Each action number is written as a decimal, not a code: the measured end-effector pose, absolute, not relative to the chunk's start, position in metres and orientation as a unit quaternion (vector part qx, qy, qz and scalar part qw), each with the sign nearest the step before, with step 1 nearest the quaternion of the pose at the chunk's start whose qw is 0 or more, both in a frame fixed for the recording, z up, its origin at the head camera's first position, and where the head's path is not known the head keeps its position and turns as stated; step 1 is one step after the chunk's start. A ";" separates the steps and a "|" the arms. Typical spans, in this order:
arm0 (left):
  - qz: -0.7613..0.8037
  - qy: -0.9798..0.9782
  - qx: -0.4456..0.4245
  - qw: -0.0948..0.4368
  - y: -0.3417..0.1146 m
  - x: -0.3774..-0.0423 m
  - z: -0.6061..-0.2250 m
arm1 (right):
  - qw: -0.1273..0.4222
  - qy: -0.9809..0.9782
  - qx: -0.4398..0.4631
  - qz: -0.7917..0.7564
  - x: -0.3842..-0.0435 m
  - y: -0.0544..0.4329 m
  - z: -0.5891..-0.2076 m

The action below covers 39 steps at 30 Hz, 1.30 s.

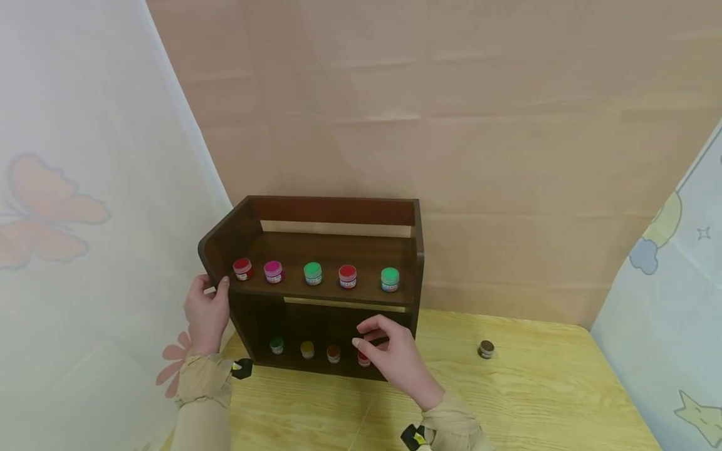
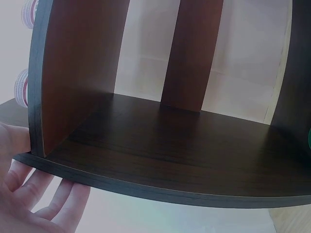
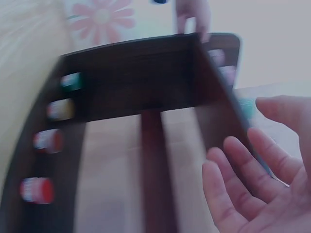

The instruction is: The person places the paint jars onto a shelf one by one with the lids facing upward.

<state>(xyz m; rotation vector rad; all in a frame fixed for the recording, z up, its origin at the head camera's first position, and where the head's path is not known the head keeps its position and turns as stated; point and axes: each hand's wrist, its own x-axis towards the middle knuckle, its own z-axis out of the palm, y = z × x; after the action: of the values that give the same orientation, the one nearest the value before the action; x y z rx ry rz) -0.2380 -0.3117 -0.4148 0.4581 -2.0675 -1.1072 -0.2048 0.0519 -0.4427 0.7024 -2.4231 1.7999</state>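
Note:
My left hand point(image 1: 207, 313) grips the left side of a dark brown two-tier shelf point(image 1: 333, 299). In the left wrist view, several of its fingers point(image 2: 70, 201) lie along the outer face of the side panel point(image 2: 184, 167). My right hand point(image 1: 392, 354) hovers in front of the lower tier, holding nothing, its fingers loosely bent. It partly covers a red-lidded jar point(image 1: 363, 359) in the head view. Left of that jar stand a brown jar point(image 1: 333, 354), a yellow jar point(image 1: 307, 349) and a dark green jar point(image 1: 276, 345).
Along the upper tier's front stand a red jar point(image 1: 242, 269), a pink jar point(image 1: 273, 272), a green jar point(image 1: 313, 274), another red jar point(image 1: 348, 276) and another green jar point(image 1: 390, 279). One dark brown jar point(image 1: 486, 349) sits on the wood-patterned table point(image 1: 541, 388). Hanging sheets surround it.

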 end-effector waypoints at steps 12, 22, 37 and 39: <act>-0.435 -0.804 0.180 0.363 -0.310 -0.237 -0.413 | 0.104 -0.743 0.282 0.598 -0.176 0.085 -0.379; -0.436 -0.804 0.179 0.362 -0.310 -0.237 -0.414 | 0.221 -0.721 0.286 0.592 -0.168 0.117 -0.343; -0.442 -0.803 0.176 0.359 -0.311 -0.237 -0.413 | 0.288 -0.720 0.196 0.600 -0.189 0.156 -0.338; -0.443 -0.804 0.177 0.357 -0.311 -0.237 -0.413 | 0.292 -0.722 0.175 0.603 -0.193 0.160 -0.340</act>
<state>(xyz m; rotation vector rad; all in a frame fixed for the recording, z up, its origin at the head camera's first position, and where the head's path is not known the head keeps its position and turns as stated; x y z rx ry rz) -0.2366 -0.3107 -0.4127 0.4563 -2.0748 -1.1428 -0.1934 0.1603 -0.3401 0.4664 -1.9226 1.6061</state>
